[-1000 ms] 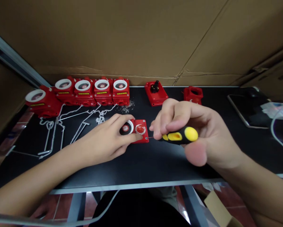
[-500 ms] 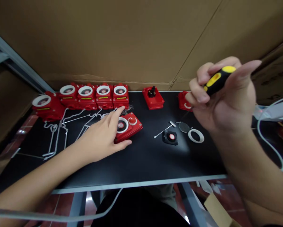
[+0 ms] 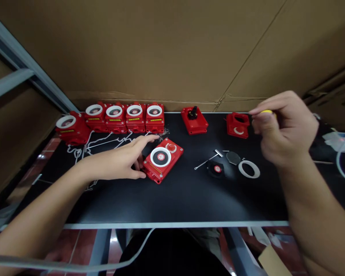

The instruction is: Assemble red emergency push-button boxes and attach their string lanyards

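My left hand (image 3: 120, 159) is beside a red alarm-type box (image 3: 172, 166) with a white ring, a dark disc and a small round red part. Its fingers are stretched apart around the box's left side, and the thumb is at the lower-left edge. The box lies face up at an angle on the black table. Raised over the right side of the table, my right hand (image 3: 287, 128) is closed on a yellow-and-black screwdriver handle (image 3: 266, 111). Only the yellow end shows; the shaft cannot be seen.
Several similar red boxes (image 3: 134, 119) stand in a row at the back left, with white cords before them. An open red housing (image 3: 199, 124) and a red cover (image 3: 238, 130) lie farther right. Nearby are a T-handled tool (image 3: 208, 159), a black square part (image 3: 216, 168) and a white ring (image 3: 254, 174).
The red box now shows more of its face, and my left hand has drawn back to its left edge. My right hand has turned over and lowered, hiding most of the screwdriver handle.
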`<control>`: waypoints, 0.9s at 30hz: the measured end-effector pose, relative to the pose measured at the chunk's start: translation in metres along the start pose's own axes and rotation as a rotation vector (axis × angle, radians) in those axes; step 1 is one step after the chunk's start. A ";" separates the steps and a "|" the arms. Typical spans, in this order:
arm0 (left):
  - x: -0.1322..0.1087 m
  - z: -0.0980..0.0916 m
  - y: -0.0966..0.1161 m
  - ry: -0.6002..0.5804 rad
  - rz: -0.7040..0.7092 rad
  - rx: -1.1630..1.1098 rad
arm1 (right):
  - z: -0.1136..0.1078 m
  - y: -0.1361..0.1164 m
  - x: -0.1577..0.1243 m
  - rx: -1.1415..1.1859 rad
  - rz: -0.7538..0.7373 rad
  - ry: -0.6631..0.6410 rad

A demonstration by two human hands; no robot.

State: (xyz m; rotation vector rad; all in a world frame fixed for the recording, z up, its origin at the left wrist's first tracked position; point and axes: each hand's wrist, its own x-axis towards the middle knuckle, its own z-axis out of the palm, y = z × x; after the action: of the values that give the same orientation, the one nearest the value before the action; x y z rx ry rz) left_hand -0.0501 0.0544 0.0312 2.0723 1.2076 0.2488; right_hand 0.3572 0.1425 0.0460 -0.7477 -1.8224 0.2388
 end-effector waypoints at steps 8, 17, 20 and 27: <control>0.005 0.001 -0.006 0.022 0.102 -0.029 | 0.019 0.012 -0.018 -0.319 -0.072 -0.416; 0.005 0.003 0.026 0.161 -0.063 0.097 | 0.039 0.000 -0.031 -0.243 -0.136 -0.606; 0.009 0.029 0.039 0.265 -0.076 0.212 | 0.048 -0.002 -0.036 -0.222 -0.168 -0.675; 0.005 0.034 0.029 0.322 0.119 0.357 | 0.053 -0.002 -0.039 -0.279 -0.199 -0.663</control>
State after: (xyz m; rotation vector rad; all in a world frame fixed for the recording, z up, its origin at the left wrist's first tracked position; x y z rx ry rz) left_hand -0.0109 0.0335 0.0253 2.4885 1.3994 0.4659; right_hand 0.3164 0.1280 -0.0034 -0.7190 -2.5834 0.1054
